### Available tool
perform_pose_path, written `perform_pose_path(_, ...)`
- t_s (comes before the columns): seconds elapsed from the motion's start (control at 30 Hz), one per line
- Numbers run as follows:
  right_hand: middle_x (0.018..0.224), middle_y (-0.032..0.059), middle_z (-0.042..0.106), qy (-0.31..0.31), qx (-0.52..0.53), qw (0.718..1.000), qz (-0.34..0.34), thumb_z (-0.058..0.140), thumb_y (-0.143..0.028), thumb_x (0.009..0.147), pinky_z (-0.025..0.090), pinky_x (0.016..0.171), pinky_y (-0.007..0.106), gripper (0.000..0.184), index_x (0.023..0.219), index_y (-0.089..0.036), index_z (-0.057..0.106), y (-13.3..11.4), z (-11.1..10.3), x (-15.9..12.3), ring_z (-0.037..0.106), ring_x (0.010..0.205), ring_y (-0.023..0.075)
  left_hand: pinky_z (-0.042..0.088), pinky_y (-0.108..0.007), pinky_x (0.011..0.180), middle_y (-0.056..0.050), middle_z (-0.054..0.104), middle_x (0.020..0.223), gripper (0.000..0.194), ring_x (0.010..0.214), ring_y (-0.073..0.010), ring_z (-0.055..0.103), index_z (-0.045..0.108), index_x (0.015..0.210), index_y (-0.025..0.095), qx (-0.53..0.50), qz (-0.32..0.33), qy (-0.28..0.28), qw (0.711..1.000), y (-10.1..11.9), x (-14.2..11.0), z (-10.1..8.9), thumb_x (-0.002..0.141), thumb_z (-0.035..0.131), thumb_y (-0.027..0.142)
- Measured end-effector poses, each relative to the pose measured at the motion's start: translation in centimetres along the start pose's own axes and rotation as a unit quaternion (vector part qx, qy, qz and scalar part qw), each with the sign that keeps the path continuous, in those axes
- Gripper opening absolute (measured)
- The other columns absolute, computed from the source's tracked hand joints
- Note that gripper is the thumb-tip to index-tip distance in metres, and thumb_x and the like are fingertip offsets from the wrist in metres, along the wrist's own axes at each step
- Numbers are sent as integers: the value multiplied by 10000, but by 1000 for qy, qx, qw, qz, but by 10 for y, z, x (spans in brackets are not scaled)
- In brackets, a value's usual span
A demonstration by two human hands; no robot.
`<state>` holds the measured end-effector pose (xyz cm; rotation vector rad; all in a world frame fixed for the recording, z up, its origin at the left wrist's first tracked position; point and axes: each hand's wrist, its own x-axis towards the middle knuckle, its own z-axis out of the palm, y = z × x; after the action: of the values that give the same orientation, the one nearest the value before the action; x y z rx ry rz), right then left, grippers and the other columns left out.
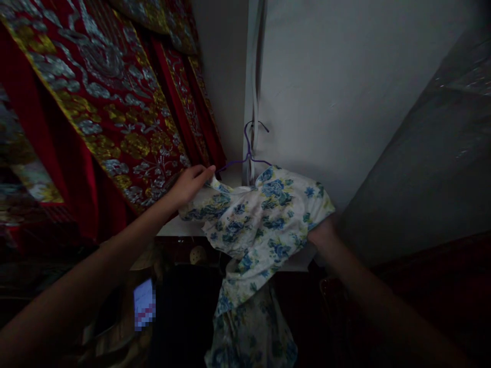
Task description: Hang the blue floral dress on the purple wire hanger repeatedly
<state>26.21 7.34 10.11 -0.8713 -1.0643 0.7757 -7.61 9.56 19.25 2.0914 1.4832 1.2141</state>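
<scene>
A white shirt (268, 220) with blue flowers and green leaves hangs on a purple hanger (249, 153) in front of a pale wall. The hanger's hook points up, near a vertical strip on the wall corner. My left hand (194, 185) pinches the garment's shoulder beside the hanger's left arm. On the other side, my right hand (321, 232) reaches in under the short sleeve; its fingers are hidden by the cloth. Below the shirt hangs more cloth of the same flowered pattern (251, 337), in shadow.
Red drapes (126, 102) with gold and silver embroidery hang at the left. A lit phone screen (144, 304) shows at lower left. Plastic sheeting (441, 153) covers the right side. A round pale object with holes (198, 255) sits below the shirt.
</scene>
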Motion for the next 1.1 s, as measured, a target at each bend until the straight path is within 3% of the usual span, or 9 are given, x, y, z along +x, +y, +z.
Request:
perform_pose_path(0.17, 980, 177, 740, -13, 161, 967, 199, 432, -545, 883, 506, 929, 581, 459, 892, -199, 733, -53, -18, 23, 665, 1105, 360, 428, -286, 670, -39, 678, 794, 480, 759, -206, 595, 678, 858, 170, 12, 8, -9, 1000, 10, -4, 4, 818, 594, 641)
perform_pose_path(0.3, 1026, 95, 752, -97, 244, 963, 62, 550, -389, 851, 505, 1005, 509, 270, 943, -222, 741, -106, 12, 15, 674, 1112, 295, 437, -288, 689, -18, 669, 788, 282, 746, -196, 596, 683, 886, 165, 26, 42, 16, 999, 7, 12, 12, 796, 622, 425)
perform_pose_path(0.43, 906, 79, 761, -385, 198, 899, 67, 462, -728, 913, 549, 940, 468, 584, 892, -222, 752, -110, 37, -24, 704, 1037, 285, 467, -295, 719, -25, 665, 815, 228, 780, -199, 598, 657, 883, 161, -43, 62, 29, 997, 0, 15, 17, 760, 618, 349)
perform_pose_path(0.53, 935, 92, 766, -531, -9, 847, 32, 433, -743, 932, 562, 897, 457, 628, 964, -211, 764, -89, 38, -46, 713, 971, 267, 477, -293, 736, -34, 656, 871, 286, 795, -188, 594, 630, 949, 169, -90, 78, 58, 991, 0, 4, 21, 809, 638, 417)
perform_pose_path(0.63, 1280, 99, 689, -425, -234, 865, -131, 663, -426, 911, 492, 1057, 493, 425, 1302, -259, 655, -61, 39, -49, 640, 1192, 270, 491, -304, 804, -69, 668, 998, 367, 893, -198, 623, 607, 1090, 177, -120, 96, 68, 986, 11, -11, 25, 909, 575, 494)
perform_pose_path(0.8, 1683, 157, 193, -288, -408, 805, -321, 779, -288, 793, 249, 1233, 621, 1105, 1644, -281, 74, -23, 56, -46, 206, 1553, 365, 531, -364, 903, -106, 685, 1151, 394, 1052, -247, 659, 603, 1116, 206, -281, 64, -7, 958, 54, -41, 39, 963, 490, 551)
perform_pose_path(0.9, 1652, 185, 225, -264, -408, 791, -371, 775, -289, 777, 235, 1213, 670, 1238, 1630, -273, -122, -9, 65, -56, 229, 1530, 402, 532, -407, 974, -103, 691, 1206, 389, 1110, -264, 662, 624, 1075, 220, -415, 27, -59, 908, 78, -62, 50, 955, 485, 563)
perform_pose_path(1.0, 1445, 196, 465, -269, -375, 804, -374, 793, -308, 733, 449, 1083, 586, 1229, 1633, -244, -41, -2, 62, -68, 488, 1318, 384, 520, -427, 1007, -92, 705, 1216, 388, 1144, -283, 660, 653, 1059, 240, -450, -25, -72, 890, 78, -79, 58, 909, 534, 577)
perform_pose_path(1.1, 1271, 162, 542, -240, -411, 817, -326, 799, -329, 705, 527, 967, 517, 1055, 1593, -251, 234, 1, 43, -70, 573, 1140, 357, 508, -436, 1028, -82, 704, 1251, 459, 1189, -314, 646, 675, 1101, 264, -399, -73, -68, 911, 51, -89, 63, 711, 771, 487)
